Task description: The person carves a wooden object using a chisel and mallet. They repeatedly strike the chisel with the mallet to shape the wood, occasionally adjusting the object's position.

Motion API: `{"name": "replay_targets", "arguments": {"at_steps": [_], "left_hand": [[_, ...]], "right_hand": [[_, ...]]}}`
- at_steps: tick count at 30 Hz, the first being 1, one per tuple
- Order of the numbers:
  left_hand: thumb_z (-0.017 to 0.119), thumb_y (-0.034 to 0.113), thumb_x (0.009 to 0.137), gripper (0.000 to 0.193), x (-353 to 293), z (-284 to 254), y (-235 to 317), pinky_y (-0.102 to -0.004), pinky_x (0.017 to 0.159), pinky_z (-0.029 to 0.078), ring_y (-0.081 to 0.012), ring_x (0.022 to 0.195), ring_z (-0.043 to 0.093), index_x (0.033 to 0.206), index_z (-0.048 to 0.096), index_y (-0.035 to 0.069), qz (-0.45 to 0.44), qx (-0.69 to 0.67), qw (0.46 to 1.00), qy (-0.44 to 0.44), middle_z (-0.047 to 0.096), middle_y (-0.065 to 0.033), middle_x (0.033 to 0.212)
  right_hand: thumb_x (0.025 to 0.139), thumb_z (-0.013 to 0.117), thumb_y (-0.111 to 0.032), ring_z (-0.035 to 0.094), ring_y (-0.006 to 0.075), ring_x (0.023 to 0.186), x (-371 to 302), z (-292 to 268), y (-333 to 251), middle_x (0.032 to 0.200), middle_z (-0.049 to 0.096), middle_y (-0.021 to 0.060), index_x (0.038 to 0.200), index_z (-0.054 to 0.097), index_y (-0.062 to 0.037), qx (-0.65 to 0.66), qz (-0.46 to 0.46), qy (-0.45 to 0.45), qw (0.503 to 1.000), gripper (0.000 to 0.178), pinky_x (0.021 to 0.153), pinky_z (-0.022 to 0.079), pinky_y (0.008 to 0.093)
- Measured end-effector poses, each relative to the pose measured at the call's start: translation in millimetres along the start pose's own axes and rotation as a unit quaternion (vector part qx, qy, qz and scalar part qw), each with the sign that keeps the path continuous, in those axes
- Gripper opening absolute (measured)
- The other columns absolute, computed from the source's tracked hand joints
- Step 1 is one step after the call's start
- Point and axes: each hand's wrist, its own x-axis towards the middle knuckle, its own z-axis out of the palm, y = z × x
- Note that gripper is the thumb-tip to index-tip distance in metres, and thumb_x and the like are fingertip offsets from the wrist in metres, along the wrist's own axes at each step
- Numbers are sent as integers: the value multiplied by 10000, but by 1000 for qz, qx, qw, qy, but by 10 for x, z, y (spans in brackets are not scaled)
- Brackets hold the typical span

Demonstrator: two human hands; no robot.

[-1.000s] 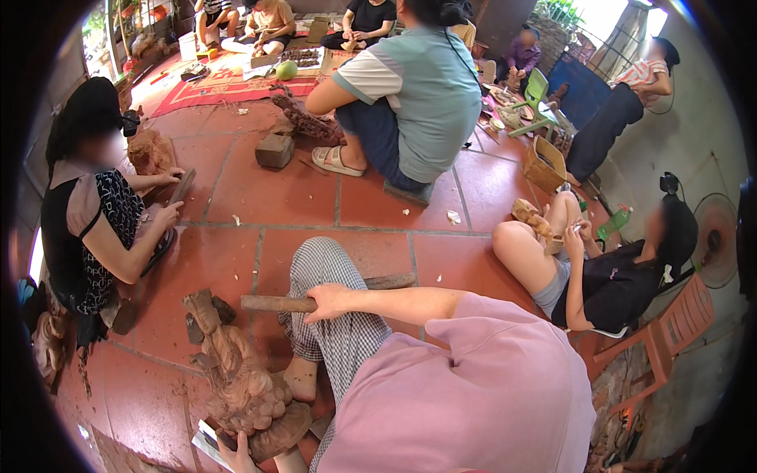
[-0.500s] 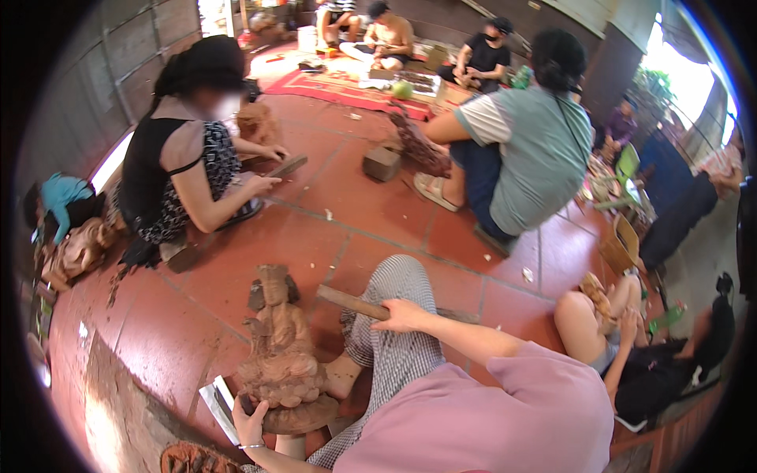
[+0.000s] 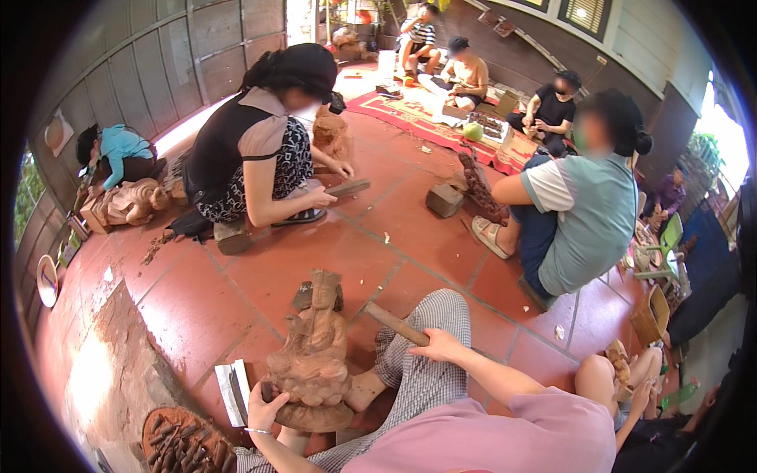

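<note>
The brown carved-wood seated statue (image 3: 315,359) stands upright, a bare foot (image 3: 366,390) close at its right, seemingly to steady it. By its lower left, the left hand (image 3: 262,410) curls around a short dark rod (image 3: 267,391); to its right, the right hand (image 3: 438,345) grips a brown wooden stick (image 3: 394,322). A grey-checked trouser leg (image 3: 430,374) crowds that side, and a round brown tray (image 3: 208,426) lies left of its base.

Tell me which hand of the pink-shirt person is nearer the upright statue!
Left. The left hand is close beside the upright statue, at its base. The right hand is farther off, rightward in the picture, holding a wooden stick.
</note>
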Motion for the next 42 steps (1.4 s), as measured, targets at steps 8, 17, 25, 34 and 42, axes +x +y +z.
{"name": "replay_targets", "arguments": {"at_steps": [8, 17, 25, 34, 42], "left_hand": [[820, 106, 716, 359, -3, -7, 60, -271, 704, 483, -110, 759, 536, 969, 593, -10, 34, 39, 999, 8, 578, -11, 836], [524, 195, 989, 294, 38, 65, 331, -308, 712, 493, -159, 790, 592, 1138, 593, -49, 79, -4, 983, 164, 651, -88, 885], [717, 169, 834, 318, -57, 819, 719, -335, 785, 522, -289, 885, 661, 1093, 631, 7, 314, 33, 944, 98, 663, -157, 1011], [661, 236, 856, 280, 166, 579, 722, -439, 734, 503, -372, 865, 639, 1035, 612, 26, 275, 96, 948, 127, 662, -177, 922], [626, 374, 871, 318, 696, 383, 717, -463, 782, 535, -355, 894, 672, 999, 651, 84, 188, 294, 936, 51, 694, -167, 911]], "right_hand": [[759, 729, -544, 680, 187, 637, 15, 2, -19, 810, 698, 111, 1082, 636, -19, 21, 15, -6, 1000, 623, 670, 532, 339], [764, 764, -463, 651, 159, 557, 37, 5, -77, 745, 685, 98, 1022, 642, 0, 29, 18, 13, 999, 544, 604, 531, 314], [747, 745, -226, 640, 387, 967, -241, 228, -207, 1120, 588, 248, 1406, 381, -59, -259, -147, 27, 954, 771, 807, 531, 459], [750, 739, -178, 614, 441, 948, -239, 347, -564, 1094, 539, 265, 1446, 332, -14, -423, -234, -119, 867, 823, 815, 530, 491], [803, 714, -232, 633, 434, 914, -20, 385, -749, 998, 616, 291, 1390, 354, 91, -527, -299, -256, 753, 760, 824, 523, 473]]}}
